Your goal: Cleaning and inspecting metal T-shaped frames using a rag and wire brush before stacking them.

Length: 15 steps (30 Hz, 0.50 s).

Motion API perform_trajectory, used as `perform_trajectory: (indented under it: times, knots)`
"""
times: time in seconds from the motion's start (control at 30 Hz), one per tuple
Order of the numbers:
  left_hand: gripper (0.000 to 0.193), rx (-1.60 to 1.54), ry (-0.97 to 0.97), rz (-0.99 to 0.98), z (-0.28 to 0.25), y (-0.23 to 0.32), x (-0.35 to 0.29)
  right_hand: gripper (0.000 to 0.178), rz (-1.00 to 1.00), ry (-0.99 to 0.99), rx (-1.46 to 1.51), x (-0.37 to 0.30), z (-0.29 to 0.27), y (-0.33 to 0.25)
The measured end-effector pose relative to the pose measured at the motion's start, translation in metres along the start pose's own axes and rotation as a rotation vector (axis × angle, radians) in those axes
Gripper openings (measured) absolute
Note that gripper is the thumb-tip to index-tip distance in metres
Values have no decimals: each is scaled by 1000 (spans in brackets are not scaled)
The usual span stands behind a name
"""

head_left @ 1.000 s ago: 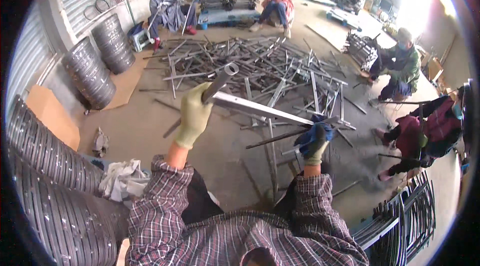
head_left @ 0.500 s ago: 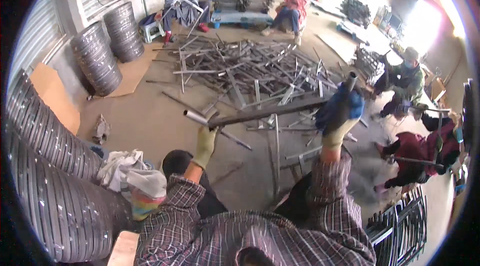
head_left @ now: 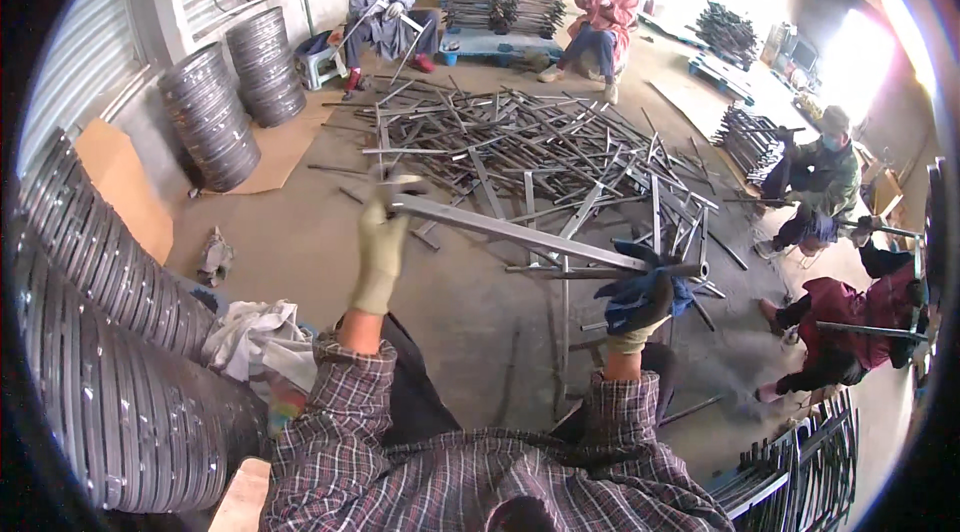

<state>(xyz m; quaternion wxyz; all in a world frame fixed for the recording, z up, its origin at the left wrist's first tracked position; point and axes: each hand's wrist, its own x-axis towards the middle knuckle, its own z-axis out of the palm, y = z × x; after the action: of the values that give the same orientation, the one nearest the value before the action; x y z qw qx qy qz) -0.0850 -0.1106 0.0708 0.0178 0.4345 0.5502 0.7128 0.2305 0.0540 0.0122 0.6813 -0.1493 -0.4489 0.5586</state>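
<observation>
Head view is showing the left hand (head_left: 381, 244) and right hand (head_left: 640, 294) — both gloved — gripping opposite ends of a long metal bar (head_left: 515, 230). It is hanging level above the concrete floor (head_left: 300, 242), near the scrap pile (head_left: 540, 147).

Dull grey metal bar (head_left: 520, 234)
</observation>
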Motion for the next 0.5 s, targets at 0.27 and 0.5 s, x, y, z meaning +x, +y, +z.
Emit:
perform_trajectory:
  times: [0.27, 0.5]
  knots:
    - [33, 531, -402, 305, 93, 25, -98, 28, 775, 446, 392, -69, -129, 129]
    - [34, 539, -430, 304, 86, 27, -105, 26, 586, 419, 314, -60, -124, 95]
